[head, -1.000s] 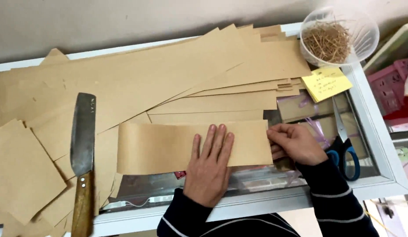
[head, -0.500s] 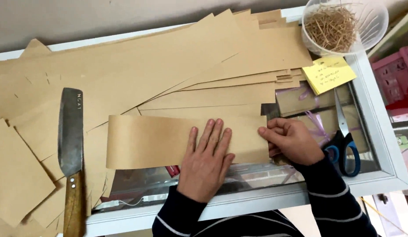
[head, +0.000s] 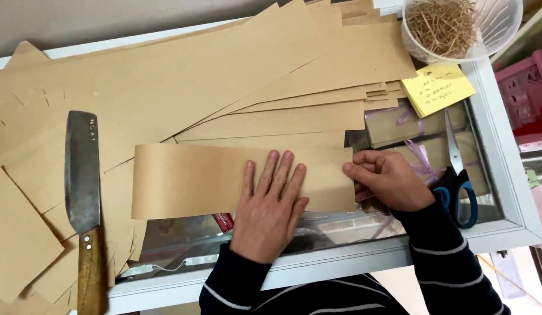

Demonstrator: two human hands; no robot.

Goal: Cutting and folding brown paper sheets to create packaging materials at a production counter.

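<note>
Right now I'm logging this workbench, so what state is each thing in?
left hand: flat, fingers spread, pressing the paper strip
right hand: pinching the strip's right end
paper strip: flat, held down
cleaver: lying unheld
scissors: closed, unheld
plastic bowl: upright, holding straw-like shreds

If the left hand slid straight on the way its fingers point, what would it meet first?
The left hand lies flat on the brown paper strip, fingers pointing away from the person. Going on, it would cross the strip's far edge onto the stacked brown paper sheets; nothing else seems to lie in that line.
</note>
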